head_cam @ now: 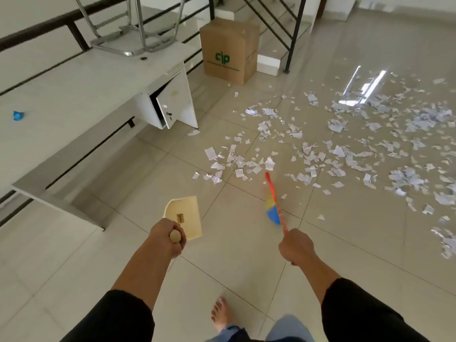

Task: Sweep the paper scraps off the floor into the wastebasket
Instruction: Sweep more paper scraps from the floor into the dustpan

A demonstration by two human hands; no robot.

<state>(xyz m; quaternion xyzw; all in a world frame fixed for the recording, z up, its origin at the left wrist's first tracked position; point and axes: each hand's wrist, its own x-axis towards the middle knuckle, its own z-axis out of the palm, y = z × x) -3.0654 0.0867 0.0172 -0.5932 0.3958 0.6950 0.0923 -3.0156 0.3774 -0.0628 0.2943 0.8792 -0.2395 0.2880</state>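
we've got the left hand (pixel 165 239) gripping the dustpan (pixel 184 217), the right hand (pixel 294 246) wrapped round the broom (pixel 274 202); paper scraps (pixel 320 149) litter the floor (pixel 74 255) ahead and rightward. best we gather them with short strokes first. no wastebasket visible.

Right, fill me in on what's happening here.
A person is about to sweep up. The left hand grips the handle of a cream dustpan, held above the floor. The right hand grips a broom with coloured bristles, pointed toward the paper scraps. The scraps lie scattered across the tiled floor ahead and to the right; none are in the dustpan. A cardboard box stands by the stair railing.
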